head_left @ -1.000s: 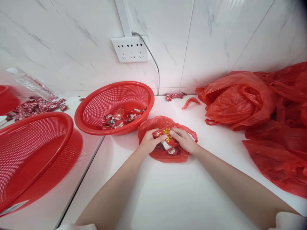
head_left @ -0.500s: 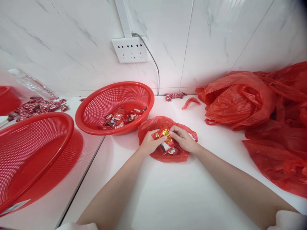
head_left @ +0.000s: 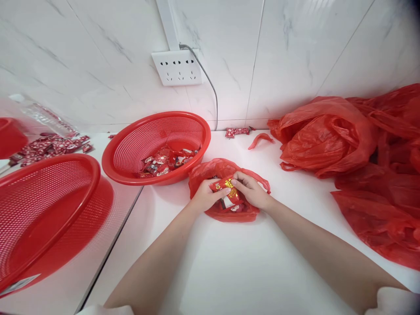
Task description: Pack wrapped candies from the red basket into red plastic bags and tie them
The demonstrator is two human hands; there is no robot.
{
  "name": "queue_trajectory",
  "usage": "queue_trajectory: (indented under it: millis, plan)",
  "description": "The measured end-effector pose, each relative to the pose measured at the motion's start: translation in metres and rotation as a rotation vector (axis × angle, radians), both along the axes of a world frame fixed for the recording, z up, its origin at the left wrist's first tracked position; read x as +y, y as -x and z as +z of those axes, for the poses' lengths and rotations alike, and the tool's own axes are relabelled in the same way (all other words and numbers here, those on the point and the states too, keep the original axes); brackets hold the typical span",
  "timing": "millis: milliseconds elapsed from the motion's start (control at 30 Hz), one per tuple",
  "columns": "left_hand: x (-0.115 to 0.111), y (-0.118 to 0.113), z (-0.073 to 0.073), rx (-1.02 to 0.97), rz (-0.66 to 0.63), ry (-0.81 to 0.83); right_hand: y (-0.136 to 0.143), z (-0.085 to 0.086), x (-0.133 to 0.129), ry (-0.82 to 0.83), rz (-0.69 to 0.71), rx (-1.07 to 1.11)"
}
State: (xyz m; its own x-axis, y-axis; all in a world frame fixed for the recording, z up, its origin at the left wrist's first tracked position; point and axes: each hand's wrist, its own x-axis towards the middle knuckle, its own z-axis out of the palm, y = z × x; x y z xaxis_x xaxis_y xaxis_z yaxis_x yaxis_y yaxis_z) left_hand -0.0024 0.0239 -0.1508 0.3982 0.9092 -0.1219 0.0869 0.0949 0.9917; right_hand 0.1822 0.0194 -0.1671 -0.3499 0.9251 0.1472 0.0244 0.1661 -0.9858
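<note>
A small red packet with gold print (head_left: 232,192) is held between my two hands, over an open red plastic bag (head_left: 241,215). My left hand (head_left: 210,193) is closed on the packet's left end, thumb on top. My right hand (head_left: 249,189) pinches its right side near the gold part. Below the packet, inside the bag, lie several wrapped pieces (head_left: 236,207), partly hidden by the packet and my fingers. Just left of the bag stands a red perforated basket (head_left: 121,151) with several small red packets (head_left: 164,162) at its bottom.
A second red basket (head_left: 93,175) stands at the near left. Behind it are a pile of patterned red packets (head_left: 49,148) and a clear plastic bottle (head_left: 46,116). Crumpled red plastic bags (head_left: 328,135) fill the right side. A socket panel (head_left: 177,68) with a cable is on the wall.
The packet has shifted very slightly to the right and down in my hands, covering more of the pieces in the bag. The surroundings stay the same.
</note>
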Motion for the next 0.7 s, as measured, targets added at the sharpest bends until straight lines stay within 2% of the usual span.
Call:
queue_trajectory:
  millis: [133,233,333,433,567,700]
  plan:
    - [0.002,0.001,-0.001,-0.05,0.018,0.047,0.0,-0.004,0.003,0.026,-0.058,0.055]
    - [0.004,0.002,-0.002,-0.106,-0.026,0.061,0.001,-0.007,0.005,0.087,-0.152,0.194]
    - [0.005,0.001,-0.004,-0.105,-0.005,0.047,0.002,-0.006,0.005,0.154,-0.178,0.305]
    - [0.004,0.0,-0.005,-0.148,0.064,0.055,0.003,-0.001,0.002,0.19,-0.104,0.281]
    - [0.003,-0.001,-0.008,-0.142,0.087,0.017,0.004,0.004,0.0,0.139,0.034,0.207]
    - [0.001,-0.001,-0.01,-0.072,0.078,-0.062,0.003,0.0,0.0,0.066,0.015,0.124]
